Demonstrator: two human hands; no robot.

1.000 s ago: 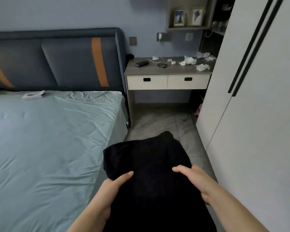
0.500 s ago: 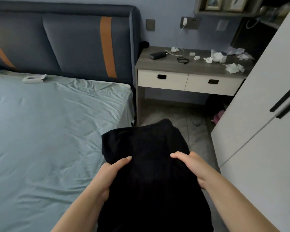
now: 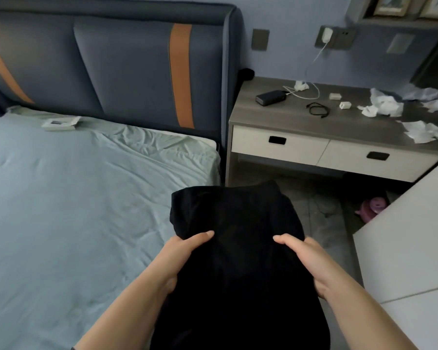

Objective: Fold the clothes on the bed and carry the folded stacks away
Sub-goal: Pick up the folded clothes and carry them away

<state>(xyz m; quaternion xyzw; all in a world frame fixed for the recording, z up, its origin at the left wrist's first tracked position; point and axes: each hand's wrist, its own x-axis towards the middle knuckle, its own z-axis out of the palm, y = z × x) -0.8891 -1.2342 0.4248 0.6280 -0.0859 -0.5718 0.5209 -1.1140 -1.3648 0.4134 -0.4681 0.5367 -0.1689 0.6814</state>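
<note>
Hands, left hand (image 3: 180, 258) and right hand (image 3: 306, 263), grip black folded stack (image 3: 238, 261) beside bed (image 3: 74, 198).

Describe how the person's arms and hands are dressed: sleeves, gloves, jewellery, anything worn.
Both forearms are bare as far as the frame shows; no sleeve reaches them, though a thin dark edge at the bottom near the left arm may be a cuff or hem. The left hand and right hand wear no gloves. No rings, watch or bracelet show on the visible parts. Fingernails look short and unpainted.
</note>
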